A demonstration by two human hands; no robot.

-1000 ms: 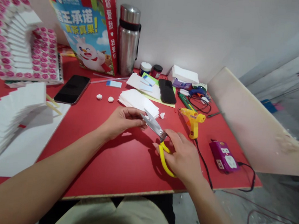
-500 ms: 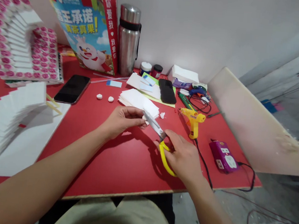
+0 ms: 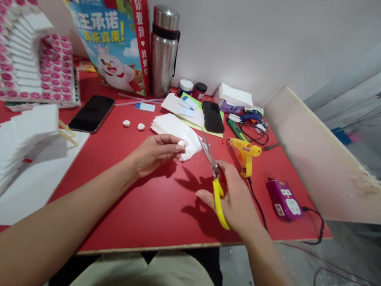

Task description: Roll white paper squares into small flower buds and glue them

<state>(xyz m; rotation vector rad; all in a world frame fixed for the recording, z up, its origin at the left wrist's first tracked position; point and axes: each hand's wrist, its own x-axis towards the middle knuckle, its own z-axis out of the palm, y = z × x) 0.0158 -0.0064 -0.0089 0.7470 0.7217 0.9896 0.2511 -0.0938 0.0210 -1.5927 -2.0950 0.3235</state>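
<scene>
While a small white piece (image 3: 182, 145) is pinched between the closed fingers of the left hand (image 3: 154, 152), just above the red worktop (image 3: 144, 201), yellow-handled scissors (image 3: 214, 181) are gripped by the right hand (image 3: 235, 199) at four o'clock from it, blades closed and pointing toward eleven o'clock. A fingertip could be nicked, since the blade tips lie close beside the pinched piece. The white paper stack (image 3: 174, 130) just behind could also be snagged.

red table (image 3: 157, 211) | steel flask (image 3: 163, 50) | two phones (image 3: 92, 113) (image 3: 212, 116) | yellow glue gun (image 3: 246, 154) | purple power strip (image 3: 284, 199)
</scene>
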